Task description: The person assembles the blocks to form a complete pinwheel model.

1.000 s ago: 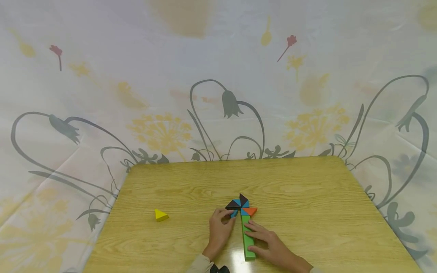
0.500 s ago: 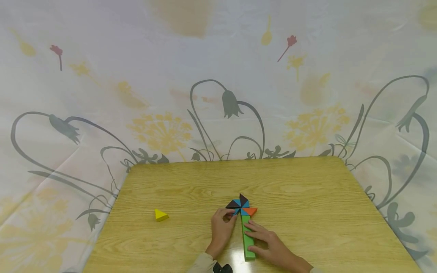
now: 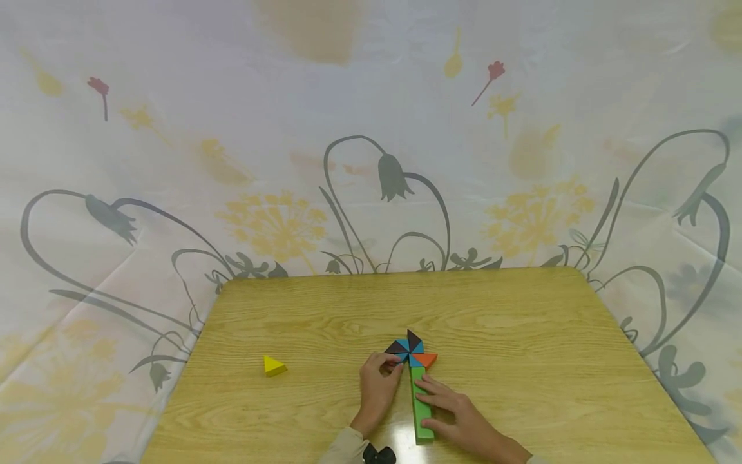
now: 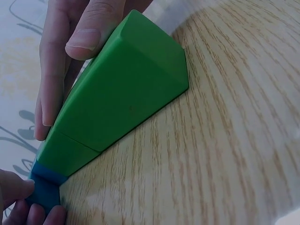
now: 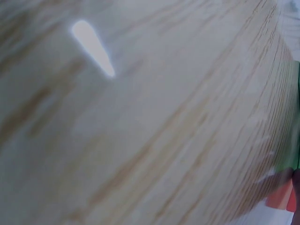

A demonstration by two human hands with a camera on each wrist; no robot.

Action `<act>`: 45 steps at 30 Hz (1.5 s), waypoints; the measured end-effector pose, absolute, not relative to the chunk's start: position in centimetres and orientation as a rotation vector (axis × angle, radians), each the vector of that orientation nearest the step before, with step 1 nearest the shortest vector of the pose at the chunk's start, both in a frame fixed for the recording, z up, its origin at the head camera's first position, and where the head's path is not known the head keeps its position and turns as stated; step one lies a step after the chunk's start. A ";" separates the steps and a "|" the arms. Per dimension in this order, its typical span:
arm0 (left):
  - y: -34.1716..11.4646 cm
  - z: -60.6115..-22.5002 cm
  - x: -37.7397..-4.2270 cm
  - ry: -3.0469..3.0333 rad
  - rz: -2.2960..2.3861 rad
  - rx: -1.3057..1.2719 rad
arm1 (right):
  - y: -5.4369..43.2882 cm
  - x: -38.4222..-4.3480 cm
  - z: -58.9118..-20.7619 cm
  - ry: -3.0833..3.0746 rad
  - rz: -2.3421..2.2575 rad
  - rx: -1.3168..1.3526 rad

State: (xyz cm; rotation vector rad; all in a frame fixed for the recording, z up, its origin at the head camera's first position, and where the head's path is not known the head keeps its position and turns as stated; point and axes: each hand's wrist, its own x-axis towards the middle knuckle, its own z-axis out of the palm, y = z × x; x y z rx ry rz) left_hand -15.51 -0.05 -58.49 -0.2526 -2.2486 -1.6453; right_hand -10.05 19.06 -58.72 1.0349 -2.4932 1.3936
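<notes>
Triangular blocks form a pinwheel on the table: a black block (image 3: 414, 339) at the top, another black block (image 3: 397, 348) at left, an orange block (image 3: 427, 359) at right, and blue ones between. My left hand (image 3: 378, 390) pinches a blue triangular block (image 4: 46, 193) at the pinwheel's lower left, its fingers partly covering it. Below the pinwheel runs a green bar (image 3: 421, 406), with a seam across it in the left wrist view. My right hand (image 3: 460, 415) rests along the bar's right side, thumb and fingers spread and fairly straight against it.
A yellow triangular block (image 3: 274, 366) lies apart at left on the wood-grain table (image 3: 498, 309). Behind the table and along its sides hangs a flower-printed cloth (image 3: 278, 154).
My left hand has shifted slightly right and turned the blue triangular block in against the other pinwheel pieces. My right hand has stayed on the green bar.
</notes>
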 end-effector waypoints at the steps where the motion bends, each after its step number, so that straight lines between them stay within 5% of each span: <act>1: -0.1 -58.5 -15.5 -2.252 -1.647 -0.250 | 19.1 -10.1 -58.7 -2.500 1.412 1.028; 31: 0.0 -58.0 -15.3 -2.271 -1.646 -0.212 | 18.9 -9.8 -58.4 -2.533 1.379 1.026; 45: -5.3 -54.8 -16.9 -2.263 -1.549 -0.228 | 19.0 -10.0 -58.7 -2.511 1.392 1.047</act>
